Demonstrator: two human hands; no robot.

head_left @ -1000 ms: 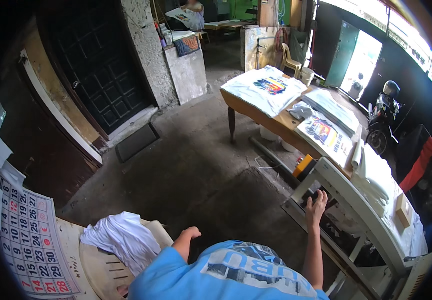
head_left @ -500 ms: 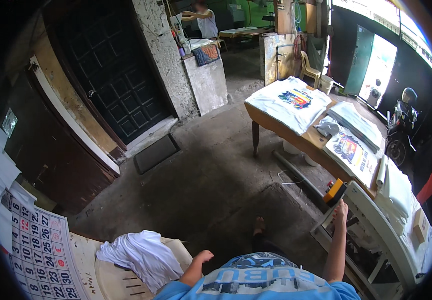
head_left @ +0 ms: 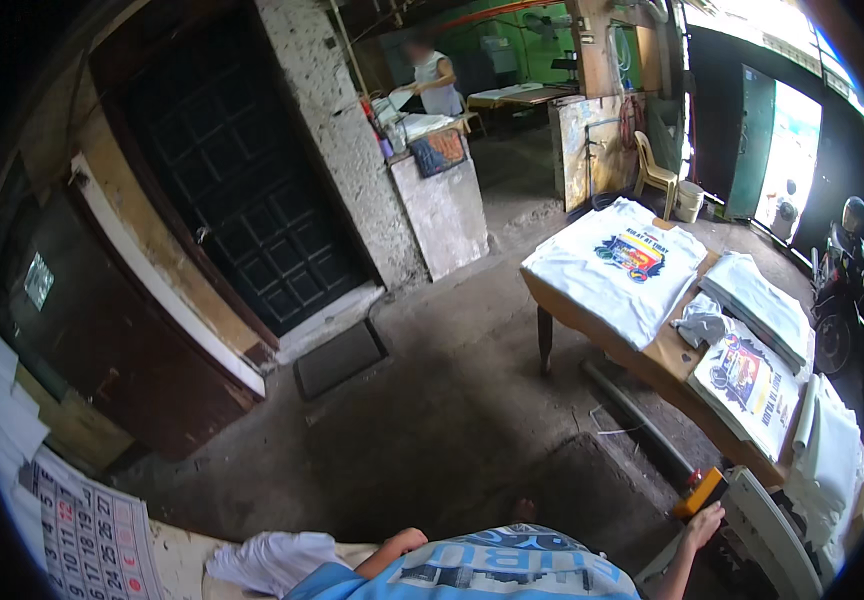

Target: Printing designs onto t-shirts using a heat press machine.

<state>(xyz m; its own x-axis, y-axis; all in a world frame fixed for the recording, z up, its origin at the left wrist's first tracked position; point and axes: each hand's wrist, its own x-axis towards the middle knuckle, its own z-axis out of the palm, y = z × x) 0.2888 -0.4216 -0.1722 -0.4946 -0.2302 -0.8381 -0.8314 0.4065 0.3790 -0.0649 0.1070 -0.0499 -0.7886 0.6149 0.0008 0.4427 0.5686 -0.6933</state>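
Observation:
My right hand (head_left: 704,525) is closed at the dark side of a yellow-and-black box with a red knob (head_left: 702,492), beside a pale machine frame (head_left: 774,530). What its fingers grip is partly hidden. My left hand (head_left: 408,539) is held low in front of my blue shirt, fingers curled, with nothing visible in it. A crumpled white cloth (head_left: 272,563) lies just left of it on a cream plastic chair (head_left: 184,545). Ahead on the right, a wooden table (head_left: 642,372) carries a printed white T-shirt (head_left: 592,255) laid flat.
Folded white shirts (head_left: 757,300) and a printed stack (head_left: 742,385) share the table. A grey pipe (head_left: 637,420) lies on the floor beneath. A calendar sheet (head_left: 97,530) hangs at lower left. A dark mat (head_left: 340,358) fronts the door. Another person (head_left: 439,90) stands at the back.
My view has shifted, so the room sits lower and further right. My right hand stays at the yellow-and-black box. The other person's arms have come down from being stretched out.

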